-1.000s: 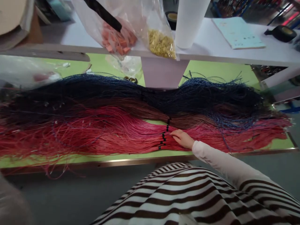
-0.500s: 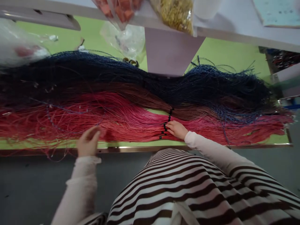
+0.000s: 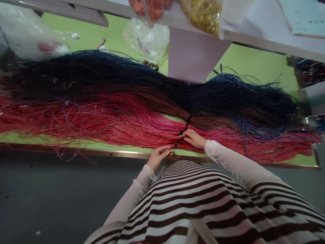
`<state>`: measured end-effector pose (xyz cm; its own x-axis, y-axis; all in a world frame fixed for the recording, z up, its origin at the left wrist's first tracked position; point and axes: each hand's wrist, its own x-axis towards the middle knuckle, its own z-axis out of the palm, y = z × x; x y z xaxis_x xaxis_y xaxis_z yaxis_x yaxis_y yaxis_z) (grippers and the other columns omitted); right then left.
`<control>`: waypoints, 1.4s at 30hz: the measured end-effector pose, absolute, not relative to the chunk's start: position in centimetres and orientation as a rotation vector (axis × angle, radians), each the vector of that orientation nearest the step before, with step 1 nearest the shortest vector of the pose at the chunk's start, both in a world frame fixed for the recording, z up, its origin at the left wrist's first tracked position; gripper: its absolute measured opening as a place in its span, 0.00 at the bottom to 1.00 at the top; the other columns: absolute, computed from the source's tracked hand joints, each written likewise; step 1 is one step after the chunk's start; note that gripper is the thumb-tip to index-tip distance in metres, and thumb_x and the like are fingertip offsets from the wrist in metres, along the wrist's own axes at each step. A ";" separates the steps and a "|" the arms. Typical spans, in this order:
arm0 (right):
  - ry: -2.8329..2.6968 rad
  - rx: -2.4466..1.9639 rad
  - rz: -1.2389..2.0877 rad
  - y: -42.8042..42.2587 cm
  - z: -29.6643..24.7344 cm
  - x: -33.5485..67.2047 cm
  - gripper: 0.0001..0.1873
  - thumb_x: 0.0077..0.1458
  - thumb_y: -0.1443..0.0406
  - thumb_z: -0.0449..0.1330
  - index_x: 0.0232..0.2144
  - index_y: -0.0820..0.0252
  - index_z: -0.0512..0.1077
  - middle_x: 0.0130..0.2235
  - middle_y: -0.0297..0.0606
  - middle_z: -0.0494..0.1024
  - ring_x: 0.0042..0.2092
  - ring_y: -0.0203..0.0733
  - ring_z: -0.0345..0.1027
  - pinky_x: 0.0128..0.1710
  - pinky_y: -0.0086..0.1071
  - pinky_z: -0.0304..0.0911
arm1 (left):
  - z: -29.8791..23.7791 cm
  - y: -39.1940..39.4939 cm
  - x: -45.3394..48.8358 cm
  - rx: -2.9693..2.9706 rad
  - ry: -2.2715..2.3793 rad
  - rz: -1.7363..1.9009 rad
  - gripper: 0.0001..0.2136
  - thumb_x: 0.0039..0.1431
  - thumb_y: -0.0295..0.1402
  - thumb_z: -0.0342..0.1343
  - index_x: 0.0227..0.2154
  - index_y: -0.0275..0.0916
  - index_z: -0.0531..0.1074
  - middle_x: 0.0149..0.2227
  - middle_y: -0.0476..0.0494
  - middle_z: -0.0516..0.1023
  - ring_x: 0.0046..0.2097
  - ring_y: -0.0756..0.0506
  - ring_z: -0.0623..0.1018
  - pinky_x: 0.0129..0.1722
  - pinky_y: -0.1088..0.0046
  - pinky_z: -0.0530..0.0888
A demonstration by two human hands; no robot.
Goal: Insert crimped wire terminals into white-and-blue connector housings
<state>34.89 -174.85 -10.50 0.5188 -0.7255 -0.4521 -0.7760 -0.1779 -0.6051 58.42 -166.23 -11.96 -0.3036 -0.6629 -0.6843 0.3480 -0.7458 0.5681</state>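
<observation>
Long red and pink wires (image 3: pixel 142 130) lie across the table in bundles, cinched by black ties (image 3: pixel 187 122) near the middle. My right hand (image 3: pixel 195 138) pinches at a red bundle beside these ties; its fingertips partly hide what they grip. At the table's front edge, my left hand (image 3: pixel 159 156) reaches toward the lowest black tie (image 3: pixel 175 145), fingers stretched out and thumb apart, holding nothing visible. Behind the red wires run brown wires (image 3: pixel 162 98) and a thick mass of dark blue wires (image 3: pixel 122 69).
A shelf (image 3: pixel 243 37) overhangs the back, bearing a bag of orange-red pieces (image 3: pixel 153 10) and a bag of yellow pieces (image 3: pixel 203 15). Clear plastic bags (image 3: pixel 148 39) lie behind the wires. A metal strip (image 3: pixel 122 153) edges the green table (image 3: pixel 264 64).
My left hand has moved right along the front edge, from over the loose red wires to near the black ties. My right hand stays by the ties. The view has shifted slightly.
</observation>
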 end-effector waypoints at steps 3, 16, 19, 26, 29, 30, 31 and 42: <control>1.191 -1.862 0.062 -174.7 -10.0 34.8 0.06 0.59 0.69 0.52 0.35 0.64 0.69 0.38 0.41 0.72 0.41 0.38 0.64 0.46 0.33 0.59 | -11.6 -166.6 57.0 1.171 -0.290 -2.172 0.21 0.41 0.37 0.69 0.39 0.34 0.75 0.35 0.39 0.81 0.35 0.46 0.79 0.37 0.70 0.74; 0.870 -1.807 0.018 -173.1 4.7 37.5 0.17 0.60 0.58 0.52 0.46 0.60 0.72 0.36 0.35 0.75 0.31 0.33 0.64 0.34 0.26 0.58 | -5.6 -171.5 61.8 0.746 -0.130 -1.619 0.23 0.55 0.54 0.53 0.45 0.42 0.70 0.46 0.43 0.77 0.53 0.42 0.73 0.53 0.61 0.70; 0.774 -1.763 0.053 -172.1 5.4 37.1 0.20 0.60 0.59 0.52 0.51 0.60 0.70 0.37 0.36 0.75 0.34 0.34 0.65 0.37 0.25 0.59 | -6.8 -173.3 67.1 0.661 0.018 -1.382 0.22 0.55 0.50 0.55 0.45 0.37 0.68 0.34 0.48 0.78 0.39 0.51 0.77 0.45 0.76 0.73; 0.806 -1.606 0.199 -171.8 5.1 35.1 0.23 0.60 0.51 0.48 0.38 0.65 0.72 0.33 0.36 0.71 0.34 0.35 0.62 0.35 0.27 0.58 | -4.2 -177.9 74.4 0.582 0.121 -1.317 0.13 0.69 0.34 0.40 0.29 0.36 0.62 0.15 0.59 0.59 0.14 0.59 0.59 0.14 0.87 0.58; 0.834 -1.576 0.219 -172.4 7.8 34.2 0.24 0.59 0.50 0.50 0.42 0.64 0.72 0.36 0.38 0.72 0.38 0.38 0.63 0.38 0.29 0.59 | -0.8 -178.5 74.5 0.349 -0.062 -1.315 0.15 0.69 0.39 0.39 0.31 0.36 0.63 0.16 0.60 0.58 0.14 0.59 0.57 0.13 0.87 0.55; 0.826 -1.557 0.245 -172.5 8.1 34.1 0.24 0.58 0.50 0.51 0.43 0.63 0.72 0.37 0.38 0.72 0.38 0.38 0.64 0.39 0.29 0.59 | -0.5 -178.2 74.0 0.348 -0.069 -1.300 0.15 0.69 0.39 0.38 0.32 0.36 0.63 0.15 0.60 0.57 0.14 0.59 0.56 0.12 0.87 0.54; 0.809 -1.531 0.272 -172.6 8.0 34.1 0.23 0.57 0.50 0.53 0.43 0.64 0.72 0.37 0.38 0.72 0.38 0.38 0.64 0.39 0.29 0.60 | -0.6 -177.6 73.2 0.401 -0.024 -1.280 0.16 0.70 0.38 0.37 0.31 0.36 0.64 0.15 0.61 0.55 0.13 0.59 0.54 0.12 0.87 0.52; 0.663 -1.220 0.251 -172.7 1.0 46.0 0.20 0.51 0.63 0.58 0.48 0.57 0.65 0.28 0.33 0.72 0.23 0.31 0.62 0.22 0.26 0.57 | -1.1 -171.8 70.9 0.571 0.025 -1.113 0.16 0.69 0.34 0.40 0.26 0.36 0.64 0.14 0.59 0.51 0.13 0.57 0.52 0.11 0.84 0.50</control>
<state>46.00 -172.70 0.98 0.7879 -0.1653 -0.5933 -0.5173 0.3451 -0.7831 70.93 -171.79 -1.06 0.4574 -0.8382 -0.2969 0.8505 0.3149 0.4212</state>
